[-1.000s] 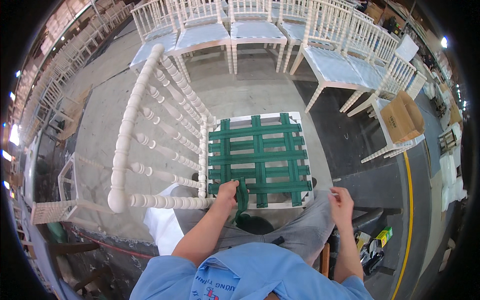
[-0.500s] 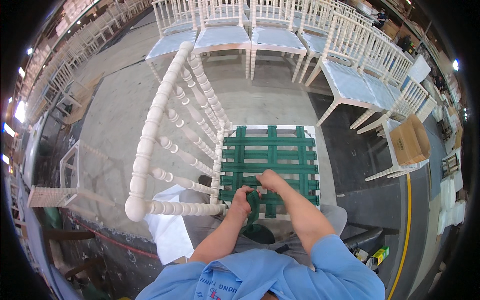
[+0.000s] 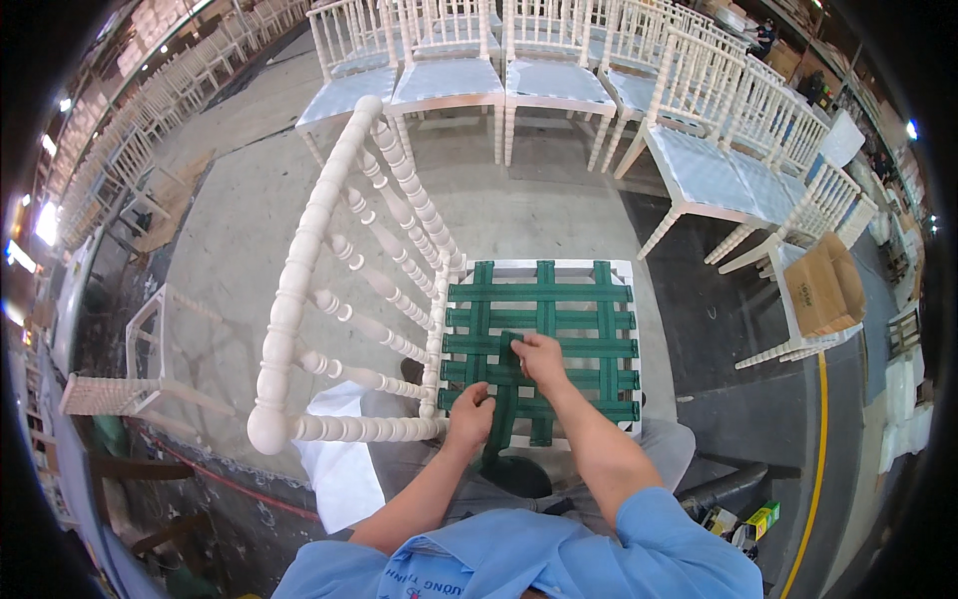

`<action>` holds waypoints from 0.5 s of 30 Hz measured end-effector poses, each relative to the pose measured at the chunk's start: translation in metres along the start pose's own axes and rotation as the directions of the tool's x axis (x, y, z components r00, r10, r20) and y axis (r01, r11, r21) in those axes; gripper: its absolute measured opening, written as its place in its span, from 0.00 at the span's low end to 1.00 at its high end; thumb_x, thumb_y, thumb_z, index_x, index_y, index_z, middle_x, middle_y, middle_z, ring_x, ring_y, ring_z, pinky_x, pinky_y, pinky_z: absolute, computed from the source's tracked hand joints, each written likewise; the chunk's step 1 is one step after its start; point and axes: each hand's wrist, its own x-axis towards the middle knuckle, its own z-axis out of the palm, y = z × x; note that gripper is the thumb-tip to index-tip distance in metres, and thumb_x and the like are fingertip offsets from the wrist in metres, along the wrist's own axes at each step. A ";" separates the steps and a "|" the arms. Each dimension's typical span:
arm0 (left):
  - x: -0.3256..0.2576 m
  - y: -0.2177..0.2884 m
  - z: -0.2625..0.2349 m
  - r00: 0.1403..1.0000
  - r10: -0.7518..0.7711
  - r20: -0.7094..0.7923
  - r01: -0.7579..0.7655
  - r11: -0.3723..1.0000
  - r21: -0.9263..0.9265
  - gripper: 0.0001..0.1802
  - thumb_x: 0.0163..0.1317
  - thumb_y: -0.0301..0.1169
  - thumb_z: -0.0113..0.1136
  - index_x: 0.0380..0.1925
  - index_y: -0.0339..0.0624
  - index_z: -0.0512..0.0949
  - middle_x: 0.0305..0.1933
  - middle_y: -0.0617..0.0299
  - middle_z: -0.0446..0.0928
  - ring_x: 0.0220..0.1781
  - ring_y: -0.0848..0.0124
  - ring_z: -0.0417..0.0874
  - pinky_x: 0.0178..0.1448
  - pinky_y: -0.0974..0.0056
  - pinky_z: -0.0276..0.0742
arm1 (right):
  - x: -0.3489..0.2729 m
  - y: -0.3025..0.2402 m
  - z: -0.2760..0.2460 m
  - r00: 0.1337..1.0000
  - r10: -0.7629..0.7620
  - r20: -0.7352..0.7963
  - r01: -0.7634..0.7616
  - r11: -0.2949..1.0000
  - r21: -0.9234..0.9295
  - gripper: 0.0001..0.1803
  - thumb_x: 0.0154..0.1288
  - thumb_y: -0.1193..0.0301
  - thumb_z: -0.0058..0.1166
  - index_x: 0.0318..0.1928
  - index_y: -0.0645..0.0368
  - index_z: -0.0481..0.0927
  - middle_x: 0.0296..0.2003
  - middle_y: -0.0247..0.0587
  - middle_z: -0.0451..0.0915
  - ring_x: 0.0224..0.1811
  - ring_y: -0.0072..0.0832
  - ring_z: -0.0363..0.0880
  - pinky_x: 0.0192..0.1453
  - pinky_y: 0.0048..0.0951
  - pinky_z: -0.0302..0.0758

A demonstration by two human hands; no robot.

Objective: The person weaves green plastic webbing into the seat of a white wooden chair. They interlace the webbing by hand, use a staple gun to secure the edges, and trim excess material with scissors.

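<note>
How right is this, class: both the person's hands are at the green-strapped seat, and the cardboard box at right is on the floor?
Not on the floor: the head view shows the cardboard box standing on a white chair. The left hand and right hand are at the green-strapped seat.

Light blue cloth shirt [image 3: 539,549], short loose sleeves [image 3: 664,519] ending above the elbows at the shirt's sides, dark blue lettering [image 3: 424,579] with a little red on the shirt's left chest, grey cloth trousers [image 3: 664,449] beyond the shirt, bare left hand [image 3: 471,414], bare right hand [image 3: 540,361]
</note>
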 end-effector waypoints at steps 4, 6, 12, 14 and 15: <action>0.014 0.046 0.005 0.938 -0.246 0.246 0.331 0.847 -0.416 0.23 0.70 0.31 0.54 0.64 0.38 0.69 0.58 0.54 0.79 0.45 0.64 0.85 0.51 0.59 0.81 | 0.029 -0.019 -0.007 0.990 -0.113 -0.089 0.090 0.970 -0.226 0.09 0.60 0.70 0.65 0.31 0.62 0.79 0.23 0.34 0.79 0.19 0.22 0.76 0.23 0.29 0.73; 0.037 0.060 0.018 0.934 -0.171 0.315 0.323 0.782 -0.533 0.25 0.72 0.33 0.52 0.66 0.39 0.65 0.59 0.54 0.76 0.44 0.58 0.86 0.51 0.55 0.82 | 0.044 -0.021 -0.012 0.966 -0.252 -0.062 0.213 0.906 -0.365 0.09 0.60 0.71 0.65 0.35 0.62 0.80 0.27 0.36 0.81 0.21 0.22 0.77 0.21 0.28 0.72; 0.100 0.055 0.038 0.917 -0.233 0.324 0.397 0.447 -0.802 0.21 0.73 0.34 0.50 0.62 0.40 0.65 0.55 0.48 0.71 0.38 0.57 0.84 0.48 0.48 0.84 | 0.058 -0.023 -0.007 0.918 -0.395 0.027 0.326 0.717 -0.616 0.11 0.54 0.69 0.64 0.38 0.59 0.83 0.34 0.48 0.84 0.39 0.43 0.84 0.44 0.40 0.79; 0.115 0.058 0.051 0.910 -0.222 0.351 0.411 0.363 -0.836 0.19 0.72 0.36 0.51 0.59 0.42 0.68 0.46 0.49 0.74 0.35 0.59 0.82 0.45 0.50 0.84 | 0.063 -0.021 -0.016 0.908 -0.415 0.053 0.345 0.672 -0.655 0.10 0.54 0.70 0.64 0.37 0.59 0.83 0.35 0.48 0.84 0.40 0.43 0.84 0.45 0.40 0.78; 0.122 0.057 0.051 0.907 -0.205 0.367 0.417 0.318 -0.852 0.18 0.72 0.36 0.52 0.59 0.42 0.69 0.44 0.49 0.74 0.34 0.60 0.82 0.45 0.50 0.85 | 0.064 -0.020 -0.016 0.897 -0.437 0.062 0.356 0.634 -0.687 0.09 0.54 0.70 0.64 0.36 0.59 0.83 0.35 0.48 0.84 0.40 0.43 0.84 0.44 0.40 0.79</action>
